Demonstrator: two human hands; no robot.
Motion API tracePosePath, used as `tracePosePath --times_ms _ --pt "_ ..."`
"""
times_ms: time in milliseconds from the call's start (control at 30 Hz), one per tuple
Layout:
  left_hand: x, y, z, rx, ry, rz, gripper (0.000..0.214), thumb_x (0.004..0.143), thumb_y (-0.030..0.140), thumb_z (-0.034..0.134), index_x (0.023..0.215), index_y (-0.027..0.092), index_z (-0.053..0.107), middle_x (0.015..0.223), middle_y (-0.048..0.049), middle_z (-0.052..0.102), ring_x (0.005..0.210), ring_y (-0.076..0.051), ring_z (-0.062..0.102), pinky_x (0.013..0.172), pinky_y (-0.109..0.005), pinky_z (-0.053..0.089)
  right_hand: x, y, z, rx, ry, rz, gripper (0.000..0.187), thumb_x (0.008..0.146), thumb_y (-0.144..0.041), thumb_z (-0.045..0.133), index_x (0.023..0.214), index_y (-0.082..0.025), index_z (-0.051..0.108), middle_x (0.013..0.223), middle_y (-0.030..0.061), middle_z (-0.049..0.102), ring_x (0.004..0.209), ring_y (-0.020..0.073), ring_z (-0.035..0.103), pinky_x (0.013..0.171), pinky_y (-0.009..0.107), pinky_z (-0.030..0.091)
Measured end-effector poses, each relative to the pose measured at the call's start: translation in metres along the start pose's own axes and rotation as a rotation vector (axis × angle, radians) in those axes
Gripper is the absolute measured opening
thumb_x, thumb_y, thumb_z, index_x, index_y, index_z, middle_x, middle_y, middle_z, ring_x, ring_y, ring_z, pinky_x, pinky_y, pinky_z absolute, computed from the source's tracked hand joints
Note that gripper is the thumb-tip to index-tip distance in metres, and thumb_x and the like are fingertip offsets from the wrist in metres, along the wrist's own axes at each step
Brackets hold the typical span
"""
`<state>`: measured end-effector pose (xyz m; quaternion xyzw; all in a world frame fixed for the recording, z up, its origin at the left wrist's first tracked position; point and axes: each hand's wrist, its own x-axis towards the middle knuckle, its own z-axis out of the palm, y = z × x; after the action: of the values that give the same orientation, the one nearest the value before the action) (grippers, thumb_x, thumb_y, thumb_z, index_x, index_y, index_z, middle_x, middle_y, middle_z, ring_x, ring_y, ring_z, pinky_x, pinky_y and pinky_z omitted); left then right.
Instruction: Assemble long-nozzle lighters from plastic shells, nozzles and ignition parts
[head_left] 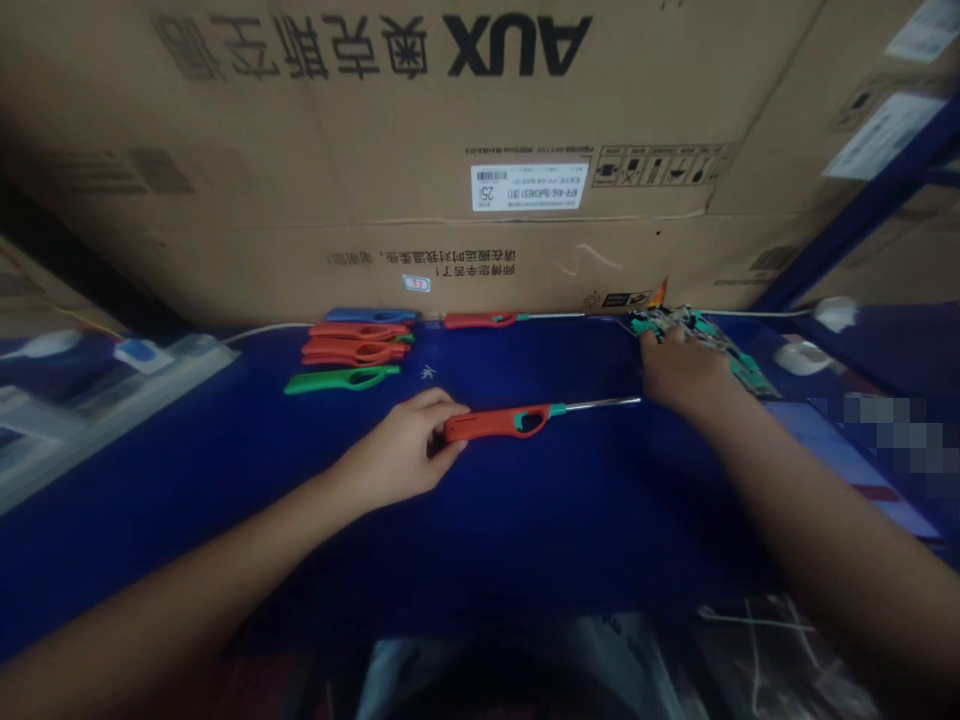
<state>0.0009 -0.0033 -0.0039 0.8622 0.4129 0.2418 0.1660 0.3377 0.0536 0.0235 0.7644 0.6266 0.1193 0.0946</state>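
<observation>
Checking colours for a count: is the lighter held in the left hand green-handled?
No, the left hand grips a lighter with an orange-red handle; a green-handled one lies apart by the stack at the back.

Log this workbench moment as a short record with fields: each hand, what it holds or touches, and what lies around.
left hand: left hand grips the handle end of an orange long-nose lighter, which lies flat across the blue table
right hand: right hand rests on a stack of printed cards at the table's back right
lighter pile: lighter pile, blue, orange and green, at back left
single lighter: another orange lighter along the cardboard box
right edge: white objects, too blurred to identify
</observation>
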Motion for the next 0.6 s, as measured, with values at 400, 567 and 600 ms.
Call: tracePosePath --times_ms 400,567,600 --pt "-0.004 0.006 0.001 -0.017 -0.014 0.037 0.03 0.089 0.018 0.06 0.118 0.017 0.065 0.103 -0.0047 0.061 0.072 -0.012 0.061 0.072 -0.026 0.057 0.023 0.005 0.002 0.112 -0.105 0.16 0.045 0.096 -0.017 0.049 0.135 0.002 0.049 0.134 0.0357 0.05 0.123 0.0402 0.059 0.093 0.048 0.049" --pt "-0.004 0.005 0.004 -0.024 -0.014 0.046 0.03 0.089 0.018 0.06 0.118 0.018 0.065 0.109 -0.0049 0.062 0.076 -0.012 0.062 0.077 -0.027 0.057 0.017 0.001 -0.002 0.144 -0.089 0.104 0.044 0.094 -0.027 0.053 0.129 -0.001 0.054 0.123 0.0308 0.063 0.116 0.0404 0.064 0.09 0.049 0.051" --pt "-0.004 0.005 0.004 -0.019 -0.016 0.047 0.03 0.089 0.018 0.06 0.119 0.018 0.065 0.11 -0.0052 0.062 0.078 -0.013 0.063 0.078 -0.027 0.057 0.016 0.0 -0.003 0.152 -0.069 0.087 0.042 0.094 -0.028 0.052 0.128 -0.003 0.054 0.118 0.0299 0.065 0.112 0.0397 0.066 0.088 0.049 0.051"
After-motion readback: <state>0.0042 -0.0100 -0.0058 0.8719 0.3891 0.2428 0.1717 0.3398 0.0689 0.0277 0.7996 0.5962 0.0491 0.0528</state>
